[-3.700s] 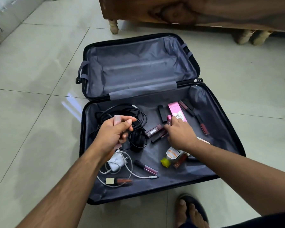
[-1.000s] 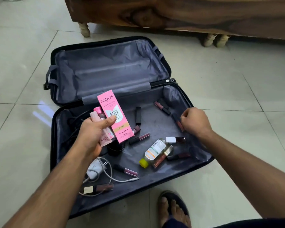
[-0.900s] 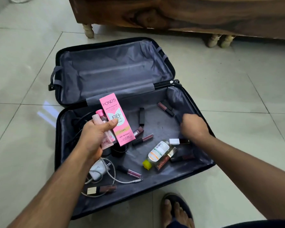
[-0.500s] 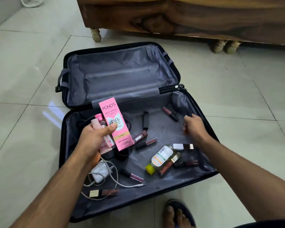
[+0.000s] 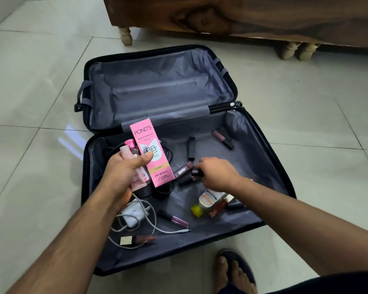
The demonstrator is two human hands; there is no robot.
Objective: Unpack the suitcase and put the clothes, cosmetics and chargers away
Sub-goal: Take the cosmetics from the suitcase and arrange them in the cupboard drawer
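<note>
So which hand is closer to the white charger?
Left. The left hand grips pink cosmetics just above the white charger; the right hand is off to its right, over lipsticks.

Suitcase (image 5: 270,158) far half bare — near half cluttered by cosmetics (image 5: 190,148), cables (image 5: 149,219).

Open suitcase (image 5: 280,166) flat on the tiled floor (image 5: 30,102), in front of wooden furniture (image 5: 242,15). In the near half: white charger (image 5: 133,213) at left, black cable (image 5: 168,153) behind it, bottle (image 5: 206,203) at right (partly under a forearm), lipsticks (image 5: 223,138) toward the far right corner. Far half bare.
</note>
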